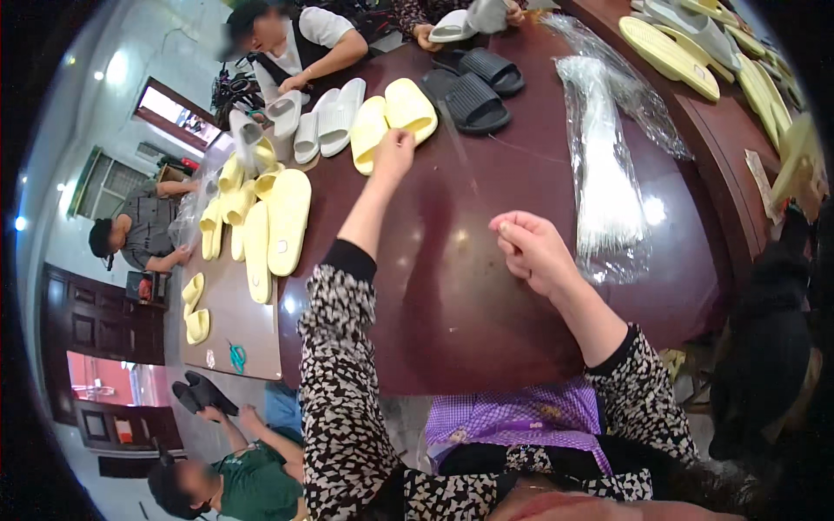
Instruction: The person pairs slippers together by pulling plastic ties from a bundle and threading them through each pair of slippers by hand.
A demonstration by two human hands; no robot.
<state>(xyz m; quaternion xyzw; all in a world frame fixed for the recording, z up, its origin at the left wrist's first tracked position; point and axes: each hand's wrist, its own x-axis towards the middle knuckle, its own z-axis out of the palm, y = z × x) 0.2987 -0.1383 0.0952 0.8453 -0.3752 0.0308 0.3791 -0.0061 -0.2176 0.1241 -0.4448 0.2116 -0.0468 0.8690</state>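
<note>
The left hand is stretched far out across the dark red table, its grip closed on the near edge of a pair of pale yellow slippers lying side by side. The right hand hovers nearer the body, thumb and fingers pinched together on something too thin to make out; a fine thread-like line seems to run from it toward the slippers.

Just right of the yellow pair lie two dark grey slippers, and to its left a row of white slippers. Farther left, a pile of yellow slippers covers the table's edge. To the right of the right hand, a long clear plastic bag of thin white strips lies lengthwise, with more crumpled clear film beyond it. More yellow soles are stacked at the far right. Green-handled scissors lie on a paler board at the left. Other people sit around the table.
</note>
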